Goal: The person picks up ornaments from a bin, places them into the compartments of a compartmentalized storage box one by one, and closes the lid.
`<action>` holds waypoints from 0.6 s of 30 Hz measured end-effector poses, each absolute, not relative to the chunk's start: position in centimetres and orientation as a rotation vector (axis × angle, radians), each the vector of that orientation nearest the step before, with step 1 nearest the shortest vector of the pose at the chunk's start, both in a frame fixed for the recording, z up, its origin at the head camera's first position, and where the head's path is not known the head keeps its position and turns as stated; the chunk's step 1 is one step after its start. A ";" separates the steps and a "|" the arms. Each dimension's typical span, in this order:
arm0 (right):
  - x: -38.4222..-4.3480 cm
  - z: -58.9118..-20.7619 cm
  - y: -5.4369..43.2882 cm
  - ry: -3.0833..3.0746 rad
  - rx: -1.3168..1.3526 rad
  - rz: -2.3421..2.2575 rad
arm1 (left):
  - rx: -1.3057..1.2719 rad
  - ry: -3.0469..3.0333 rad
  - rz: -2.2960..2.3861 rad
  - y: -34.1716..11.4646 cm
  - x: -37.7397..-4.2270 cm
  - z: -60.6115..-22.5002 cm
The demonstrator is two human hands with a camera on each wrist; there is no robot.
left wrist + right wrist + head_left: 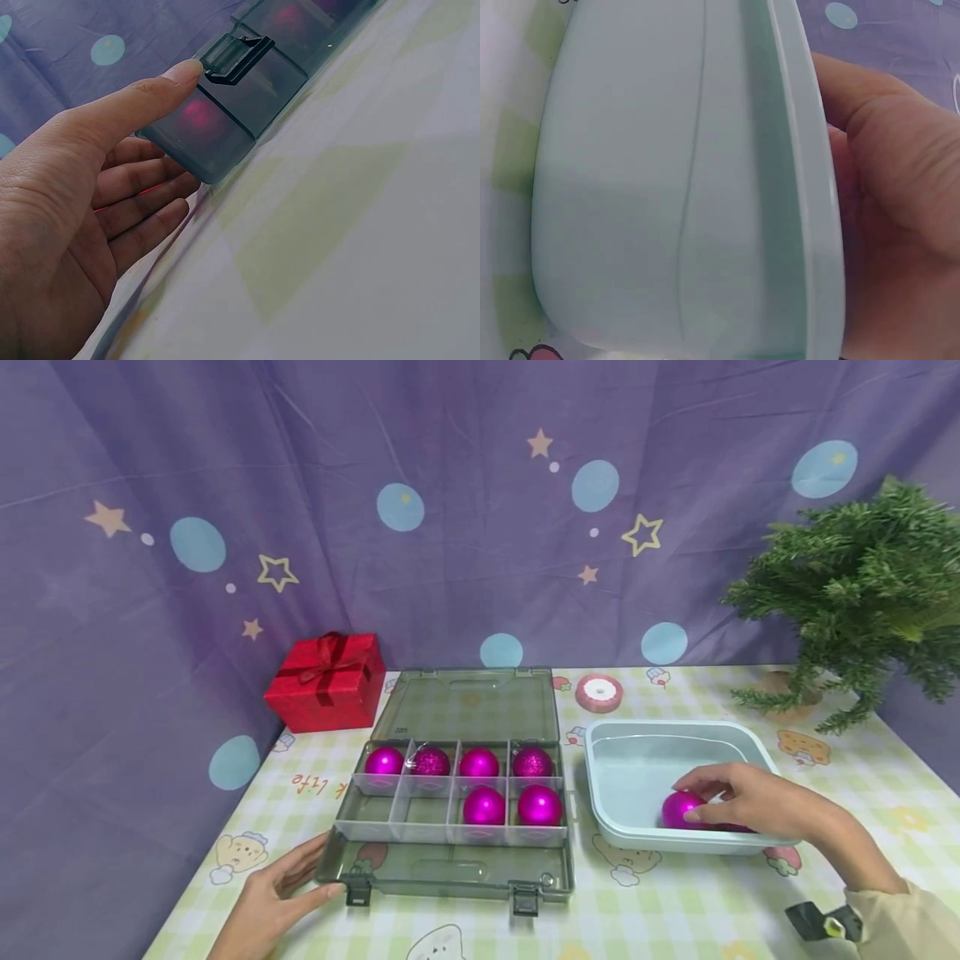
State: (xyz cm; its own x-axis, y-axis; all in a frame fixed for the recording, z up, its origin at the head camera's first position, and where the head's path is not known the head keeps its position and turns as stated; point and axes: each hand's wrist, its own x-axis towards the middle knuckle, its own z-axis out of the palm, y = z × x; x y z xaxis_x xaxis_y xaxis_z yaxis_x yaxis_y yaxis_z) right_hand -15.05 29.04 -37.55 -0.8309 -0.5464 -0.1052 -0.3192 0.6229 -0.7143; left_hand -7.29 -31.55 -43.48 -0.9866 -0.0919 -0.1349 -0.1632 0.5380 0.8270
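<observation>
This was a festively dressed tabletop nook, whether home or studio unclear: a purple curtain [465, 560] printed with stars hung at the far side, a checked, cartoon-printed tablecloth [660, 910] lay before it, a red gift box [326, 697] stood far left and a fir tree [862, 602] far right

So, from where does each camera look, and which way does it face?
Head: on the head, facing forward and down over case and tub; left grip and right grip show.
Left wrist: on that wrist, facing the case corner; left grip shows.
Right wrist: on that wrist, facing the tub's outer wall; part of right grip shows.
Head and right wrist share the tub.
</observation>
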 end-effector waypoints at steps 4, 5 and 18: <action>-15.0 -37.3 28.9 2.599 -0.731 -1.098 | -0.215 2.690 1.462 -31.6 -7.3 -43.6; -15.0 -37.2 28.9 2.617 -0.742 -1.119 | -0.211 2.691 1.462 -31.6 -7.3 -43.6; -15.1 -36.2 26.4 2.806 -0.854 -1.286 | -0.205 2.695 1.465 -31.8 -7.4 -43.8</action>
State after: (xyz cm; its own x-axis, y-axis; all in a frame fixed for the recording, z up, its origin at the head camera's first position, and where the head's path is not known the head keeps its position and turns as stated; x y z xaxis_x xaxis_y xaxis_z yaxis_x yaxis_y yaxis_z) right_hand -15.08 26.44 -36.22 -0.8560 -0.4422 0.2679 -0.4917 0.5357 -0.6865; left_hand -7.37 -31.76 -43.76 -0.9888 -0.0848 -0.1229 -0.1492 0.5374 0.8300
